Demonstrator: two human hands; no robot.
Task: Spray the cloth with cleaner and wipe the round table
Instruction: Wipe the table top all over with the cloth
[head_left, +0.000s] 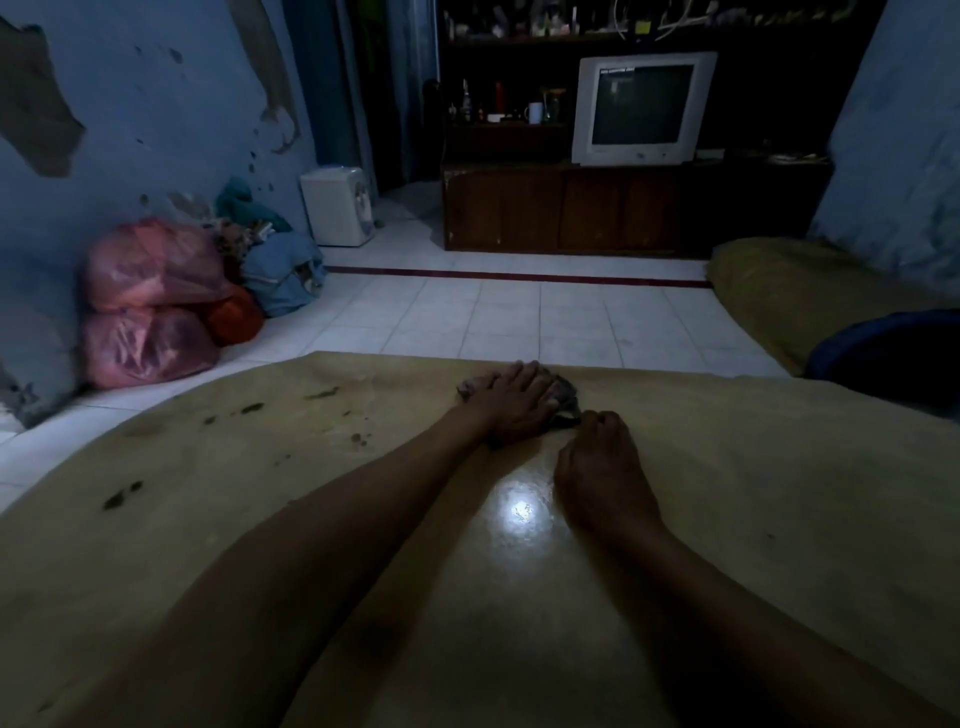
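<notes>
Head view looks down two bare forearms stretched out over a glossy tan tabletop (519, 597), where a bright lamp glare sits between the wrists. Further out, the right hand (597, 467) lies knuckles-up with its fingers curled; they seem to pinch the near edge of the cloth (563, 392), though the dim light leaves that uncertain. Just beyond it, the left hand (519, 402) lies flat with straight fingers pressing down on the crumpled grey cloth, which rests near the far edge of the tabletop, about the middle. To the left, dark smudges (122, 496) mark the surface. No spray bottle shows anywhere. Wiping appears to be the step in hand. Next, the cloth likely needs sweeping left across those smudges, pressure kept even. Past the tabletop lie a white tiled floor (519, 317), pink bags (150, 306) at the left wall and a television (641, 106) at the far end.
</notes>
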